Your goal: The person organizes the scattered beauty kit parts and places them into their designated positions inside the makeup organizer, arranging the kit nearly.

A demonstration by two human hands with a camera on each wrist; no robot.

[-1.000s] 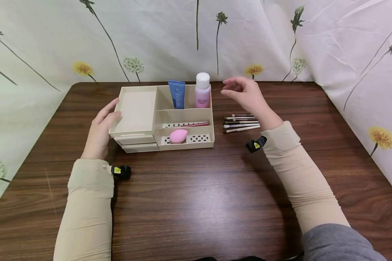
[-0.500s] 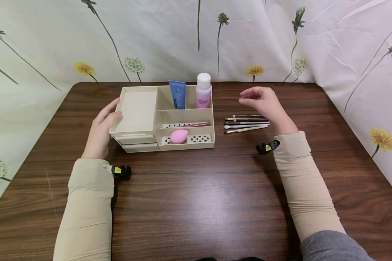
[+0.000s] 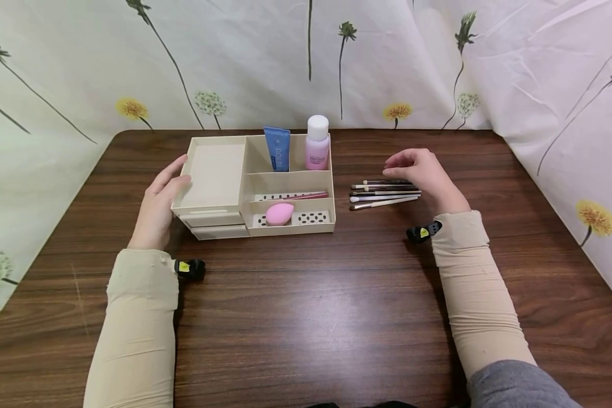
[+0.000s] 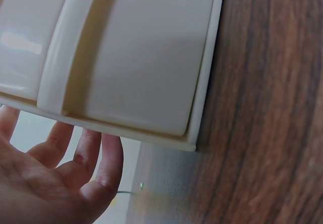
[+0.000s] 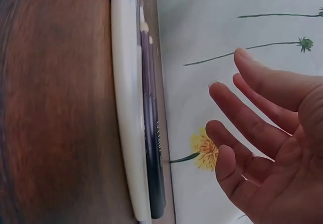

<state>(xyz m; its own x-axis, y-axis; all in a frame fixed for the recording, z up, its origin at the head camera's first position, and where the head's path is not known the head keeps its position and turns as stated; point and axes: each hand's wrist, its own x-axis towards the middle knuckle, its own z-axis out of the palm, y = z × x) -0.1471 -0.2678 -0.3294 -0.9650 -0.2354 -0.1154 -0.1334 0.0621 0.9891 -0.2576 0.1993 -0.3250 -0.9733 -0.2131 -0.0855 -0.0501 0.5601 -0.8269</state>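
Observation:
A cream desktop organizer [image 3: 214, 170] stands on the table, with drawers at its left and sections at its right. The fingertips of my left hand [image 3: 155, 212] rest against its left side; the left wrist view shows them at the edge beside the drawer front [image 4: 146, 62]. Several makeup brushes [image 3: 385, 199] lie side by side to the right of the organizer. Just above their handle ends hovers my right hand [image 3: 428, 175], fingers loosely bent and nothing between them. In the right wrist view a pale brush handle [image 5: 126, 108] lies apart from the fingers.
The organizer's back section holds a blue tube [image 3: 279, 150] and a pink bottle with a white cap [image 3: 317, 148]. A thin pink stick [image 3: 308, 196] lies in the middle section, a pink makeup sponge [image 3: 279, 214] in front. Behind the table hangs a flowered cloth [image 3: 265, 62].
My right hand has moved right and down, from beside the bottle to above the brush handles. My left hand and the organizer have stayed in place.

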